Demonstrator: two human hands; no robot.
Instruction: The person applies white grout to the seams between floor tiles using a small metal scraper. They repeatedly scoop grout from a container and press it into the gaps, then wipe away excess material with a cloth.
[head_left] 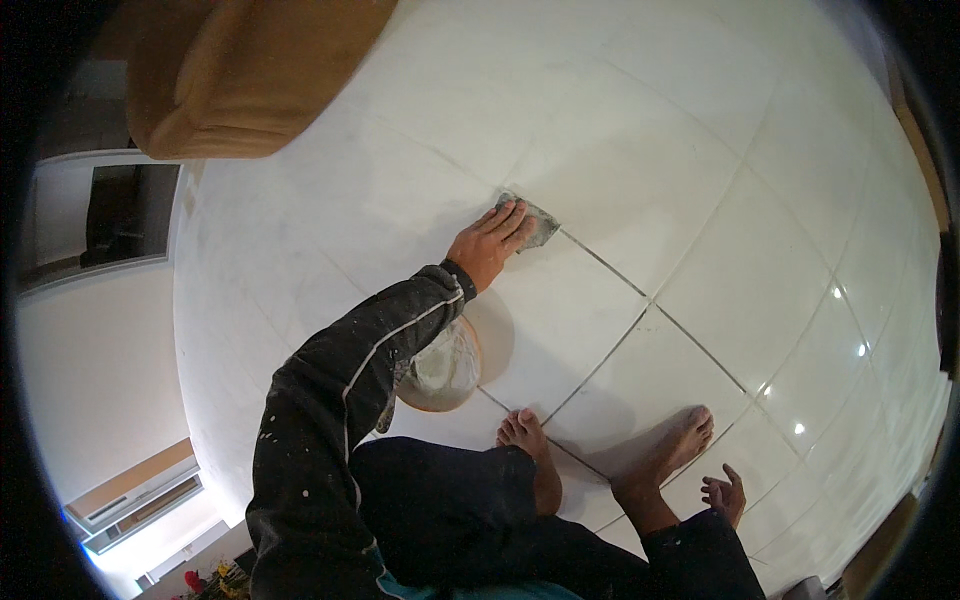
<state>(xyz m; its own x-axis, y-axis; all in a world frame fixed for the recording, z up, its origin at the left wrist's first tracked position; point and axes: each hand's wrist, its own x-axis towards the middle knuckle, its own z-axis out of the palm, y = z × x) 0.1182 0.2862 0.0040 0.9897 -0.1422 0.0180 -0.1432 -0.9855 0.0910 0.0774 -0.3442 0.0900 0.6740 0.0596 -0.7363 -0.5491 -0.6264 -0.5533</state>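
My left hand point(482, 245) presses a flat, grey, stained scraper or pad point(540, 227) onto the white tiled floor point(690, 230), fingers over its top. Dark grout lines run from the pad toward the lower right; the lines above it are pale. Below that hand a round tub point(445, 372) with white paste is partly hidden by my dark, spattered sleeve. My right hand point(727, 495) hangs at lower right beside my bare right foot, fingers apart and slightly bent, holding nothing that I can see.
A brown upholstered seat point(240, 75) stands at the upper left. Along the left are a pale wall point(100, 370) and framed openings. Red and yellow flowers point(215, 580) show at the bottom left. My bare feet point(685, 440) rest on the tiles near the tub.
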